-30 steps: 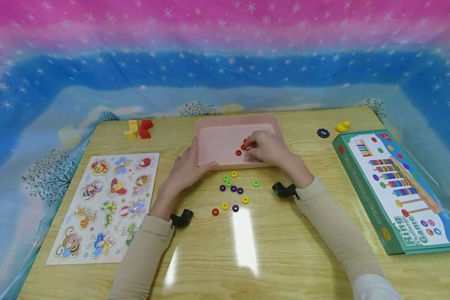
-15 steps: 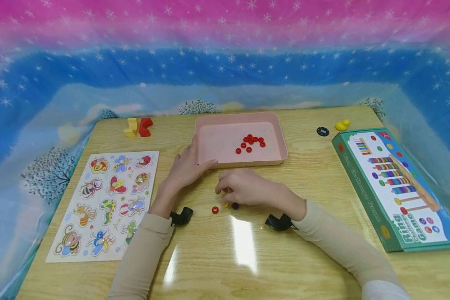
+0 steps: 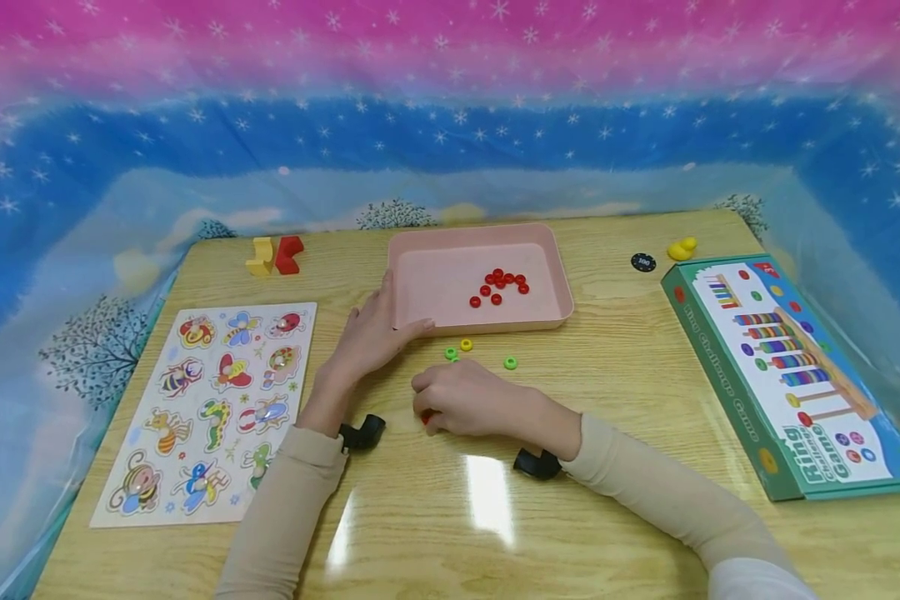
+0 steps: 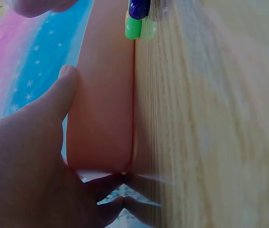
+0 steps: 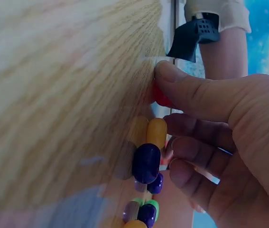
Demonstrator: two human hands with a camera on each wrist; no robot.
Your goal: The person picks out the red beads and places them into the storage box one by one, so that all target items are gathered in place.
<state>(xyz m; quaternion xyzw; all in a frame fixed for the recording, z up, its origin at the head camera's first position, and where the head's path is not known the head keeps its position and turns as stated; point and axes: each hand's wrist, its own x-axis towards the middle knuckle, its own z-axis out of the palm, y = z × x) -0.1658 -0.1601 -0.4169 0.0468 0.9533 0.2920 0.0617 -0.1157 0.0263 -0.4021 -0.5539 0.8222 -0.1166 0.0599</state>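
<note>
With its thumb along the near rim and fingers at the left side, my left hand [image 3: 367, 333] touches a pink tray [image 3: 427, 279]. Several red rings [image 3: 497, 299] lie in the tray's right half. My right hand [image 3: 468, 400] is low over the table before the tray, its thumb and fingertips pinching a red ring [image 5: 161, 96]. Close below those fingers, a yellow ring [image 5: 157, 132] and a purple ring [image 5: 146, 163] stand out in the right wrist view. Green rings [image 3: 511, 363] and another yellow ring [image 3: 467, 344] lie near the tray; my right hand hides others from the head view.
An insect puzzle board [image 3: 206, 417] lies at left, with yellow [image 3: 262, 257] and red [image 3: 289, 255] blocks behind it. At right are a Ring Challenge Game box [image 3: 802, 383], a black chip [image 3: 643, 262] and a yellow duck [image 3: 682, 248]. Black wrist cameras [image 3: 537, 464] jut from the sleeves.
My right hand has left the tray, where its red ring now lies with the others. It has come toward me and left, and now pinches the red ring from the table. My left hand stays put.
</note>
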